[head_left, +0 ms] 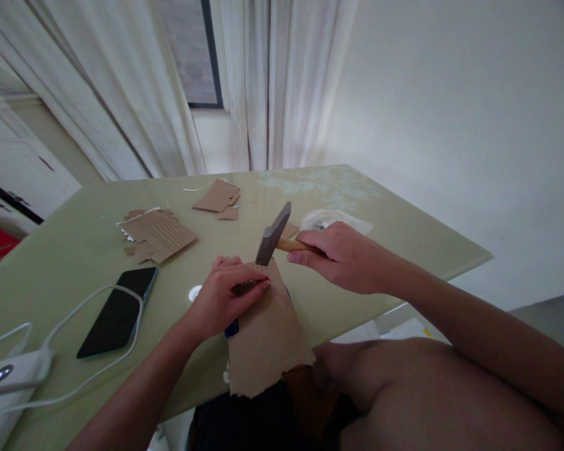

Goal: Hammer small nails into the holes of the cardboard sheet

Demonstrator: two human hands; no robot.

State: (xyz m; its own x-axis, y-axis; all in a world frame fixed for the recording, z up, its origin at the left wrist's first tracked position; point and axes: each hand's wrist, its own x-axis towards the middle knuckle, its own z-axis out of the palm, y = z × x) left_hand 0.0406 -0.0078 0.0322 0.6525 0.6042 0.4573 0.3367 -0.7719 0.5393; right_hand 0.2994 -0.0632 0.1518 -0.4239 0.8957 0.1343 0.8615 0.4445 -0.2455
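Leftmost, well off from the fingers, a phone (pixel 118 309) lies beside a white cable (pixel 89 299), with torn cardboard scraps (pixel 157 235) beyond. Nearer, the left hand (pixel 225 294) has its fingers curled shut, pinching something small and dark against the cardboard sheet (pixel 266 338), likely to steady it. Just right of those fingertips the hammer (pixel 275 235) head hovers, its wooden handle wrapped tight in the right hand (pixel 341 257).
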